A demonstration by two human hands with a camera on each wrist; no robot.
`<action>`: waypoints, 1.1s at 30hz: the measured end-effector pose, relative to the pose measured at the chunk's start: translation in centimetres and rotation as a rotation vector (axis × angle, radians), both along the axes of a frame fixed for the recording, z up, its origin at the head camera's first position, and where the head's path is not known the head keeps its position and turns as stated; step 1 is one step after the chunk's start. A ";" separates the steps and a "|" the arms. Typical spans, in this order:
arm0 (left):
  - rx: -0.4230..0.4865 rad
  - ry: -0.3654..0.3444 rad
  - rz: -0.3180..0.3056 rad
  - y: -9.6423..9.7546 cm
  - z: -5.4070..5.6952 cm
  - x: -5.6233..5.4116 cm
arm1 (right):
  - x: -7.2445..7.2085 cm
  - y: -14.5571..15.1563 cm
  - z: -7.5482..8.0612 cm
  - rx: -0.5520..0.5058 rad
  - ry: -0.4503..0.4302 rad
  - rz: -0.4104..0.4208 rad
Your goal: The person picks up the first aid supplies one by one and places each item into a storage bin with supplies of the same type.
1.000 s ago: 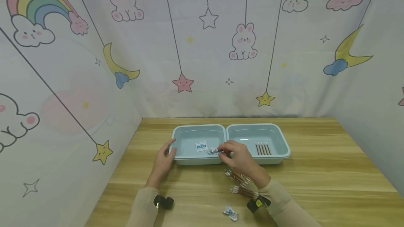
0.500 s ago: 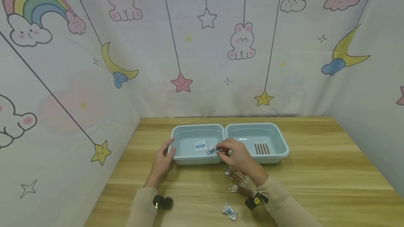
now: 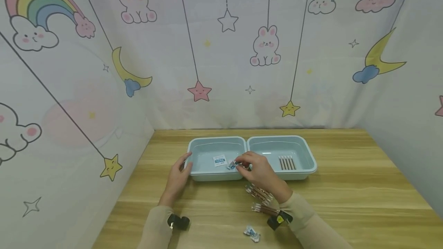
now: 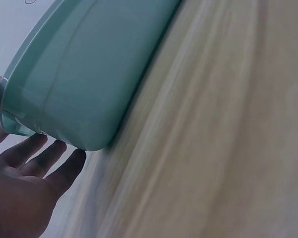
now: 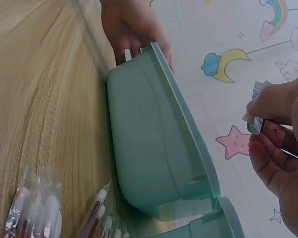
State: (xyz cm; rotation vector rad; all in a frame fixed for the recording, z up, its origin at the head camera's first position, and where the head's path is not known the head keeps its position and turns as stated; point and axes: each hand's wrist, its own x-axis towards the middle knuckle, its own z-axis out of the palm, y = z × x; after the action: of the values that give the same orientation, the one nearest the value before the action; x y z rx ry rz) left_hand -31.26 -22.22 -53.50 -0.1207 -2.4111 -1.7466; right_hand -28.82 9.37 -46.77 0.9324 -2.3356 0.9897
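Pale blue plastic forms the left tray (image 3: 218, 177), the landmark for what follows, with a matching right tray (image 3: 282, 176) set close against its right side. Both stand on a wood-grained tabletop (image 3: 346, 191).

Of the two hands, the left hand (image 3: 177, 180) is at the left tray's left end, its fingers spread apart and fairly straight, with fingertips touching the outer wall just under the rim. The right hand (image 3: 261, 170) is over the left tray's near right corner, thumb and fingers pinching a small foil-like packet (image 5: 255, 125), partly covered by the fingertips. In the head view a crumpled white-and-blue wrapper (image 3: 231, 165) shows inside the left tray, right by those fingertips; whether it is separate from the pinched piece cannot be told.

Also inside the left tray, left of the wrapper, lies a flat white square sachet (image 3: 219, 160) with a blue band. Right of the left tray, on the floor of its neighbour, brown swabs (image 3: 287, 163) with white tips lie side by side in a row.

Nearer the person than the left tray, and off toward its right, clear-wrapped swab bundles (image 3: 258, 194) lie on the wood. Nearer still, a twisted white-and-blue packet (image 3: 252, 233) rests there. Beyond the left tray hangs a pale printed cloth (image 3: 228, 110).
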 end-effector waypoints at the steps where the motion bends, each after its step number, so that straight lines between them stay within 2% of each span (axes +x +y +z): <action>1: -0.001 0.001 0.000 0.0 0.0 0.0 | 0.0 0.0 0.0 -0.002 -0.001 0.001; 24: 0.003 -0.006 0.002 0.1 -0.2 0.1 | -0.5 -0.3 -0.1 0.001 -0.039 -0.030; 33: -0.015 -0.002 0.000 0.1 0.2 0.0 | -0.6 -0.6 -0.2 -0.012 -0.034 -0.052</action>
State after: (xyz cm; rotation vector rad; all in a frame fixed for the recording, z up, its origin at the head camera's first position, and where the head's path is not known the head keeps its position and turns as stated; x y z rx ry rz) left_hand -31.21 -22.12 -53.33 -0.1207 -2.4262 -1.7300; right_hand -29.44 8.77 -46.95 0.8527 -2.3671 1.0051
